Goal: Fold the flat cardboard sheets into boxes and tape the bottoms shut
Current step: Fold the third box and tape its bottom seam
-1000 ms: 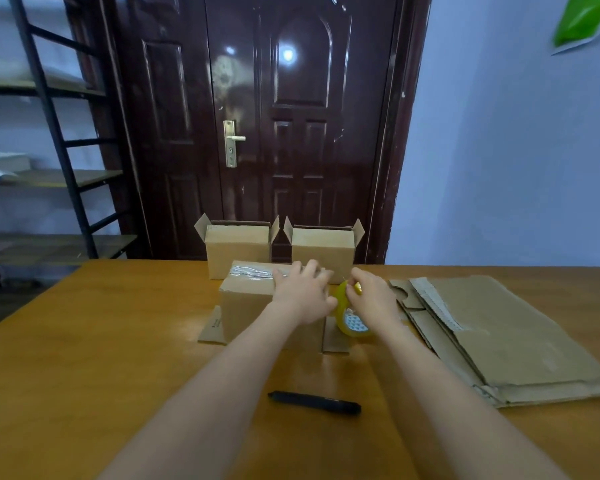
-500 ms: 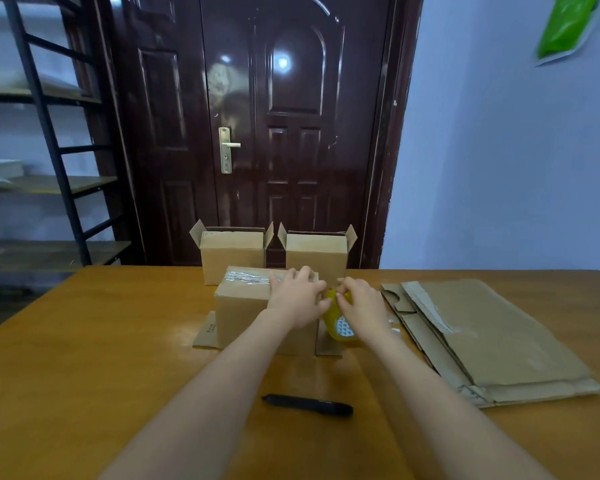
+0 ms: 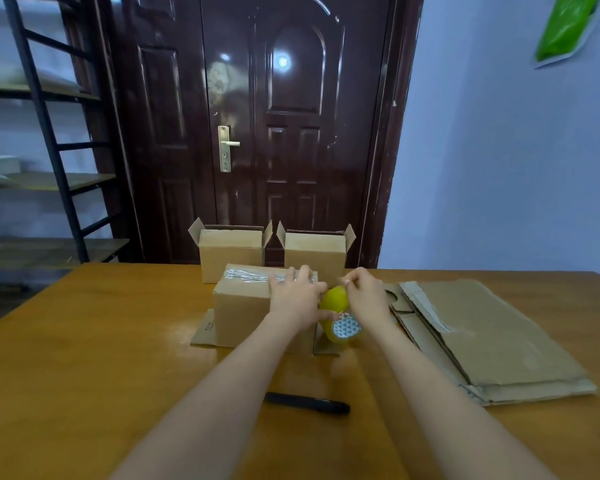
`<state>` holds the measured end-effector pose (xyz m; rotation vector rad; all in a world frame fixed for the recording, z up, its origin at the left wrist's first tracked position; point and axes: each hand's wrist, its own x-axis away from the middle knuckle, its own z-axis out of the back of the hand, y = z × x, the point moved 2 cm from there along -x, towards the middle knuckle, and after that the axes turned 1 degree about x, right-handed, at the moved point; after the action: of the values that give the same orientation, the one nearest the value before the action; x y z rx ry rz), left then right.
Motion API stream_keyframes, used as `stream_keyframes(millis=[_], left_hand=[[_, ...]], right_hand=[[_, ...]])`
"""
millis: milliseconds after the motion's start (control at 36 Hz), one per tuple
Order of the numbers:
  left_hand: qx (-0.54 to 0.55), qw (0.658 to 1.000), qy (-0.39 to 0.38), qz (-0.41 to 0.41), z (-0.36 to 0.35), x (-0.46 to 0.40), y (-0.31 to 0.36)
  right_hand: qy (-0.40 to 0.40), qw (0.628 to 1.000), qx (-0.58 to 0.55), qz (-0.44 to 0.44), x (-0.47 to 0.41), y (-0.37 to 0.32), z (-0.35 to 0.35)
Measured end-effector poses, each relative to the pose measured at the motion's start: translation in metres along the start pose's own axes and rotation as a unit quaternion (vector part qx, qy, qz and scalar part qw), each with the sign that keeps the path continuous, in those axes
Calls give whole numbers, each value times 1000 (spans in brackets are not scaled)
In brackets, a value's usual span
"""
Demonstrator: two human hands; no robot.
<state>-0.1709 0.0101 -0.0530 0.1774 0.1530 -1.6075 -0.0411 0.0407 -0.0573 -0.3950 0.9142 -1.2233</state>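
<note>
On the orange-brown wooden table (image 3: 84,358) a brown cardboard box (image 3: 243,306) stands upside down, its taped bottom facing up with a shiny strip of clear tape (image 3: 246,275) along the seam and its flaps splayed flat on the tabletop. The left hand (image 3: 297,299) lies on the right end of this box, fingers straight and pressed over the tape at the top edge. Just beside it the right hand (image 3: 366,296) holds a yellow roll of packing tape (image 3: 338,313) against the box's right end; its fingers curl at the top of the roll, thumb and forefinger pinched together, though what lies between them is too small to tell. Behind stand two finished open-topped cardboard boxes (image 3: 231,254), side by side near the table's far edge. To the right lies a stack of flat brown cardboard sheets (image 3: 492,337). A black marker pen (image 3: 307,402) lies on the table between the forearms. A dark brown panelled door (image 3: 274,133) and a black metal shelf rack (image 3: 49,133) stand behind.
</note>
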Motion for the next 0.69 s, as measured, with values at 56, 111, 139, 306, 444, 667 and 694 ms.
stream_keyframes(millis=[56,111,139,306,444,667,694], left_hand=[[4,1000,-1,2,0,0,0],[6,1000,3,0,0,1,1],[5,1000,5,0,0,1,1],[4,1000,1,-3,2,3,-1],[31,999,-17,-5,3,3,-2],[135,988,-80,0,15,6,-5],[133,988,-82,-1,14,6,-5]], right_hand=[[19,998,-46,-33,-3,3,3],[40,989,-119,-78,-5,7,6],[43,985,-140,-90,-5,8,8],[3,984,-161,-75,1,5,13],[29,978,-183,-98,9,7,15],[85,979,-179,-39,68,26,14],[88,981,-170,-27,78,28,13]])
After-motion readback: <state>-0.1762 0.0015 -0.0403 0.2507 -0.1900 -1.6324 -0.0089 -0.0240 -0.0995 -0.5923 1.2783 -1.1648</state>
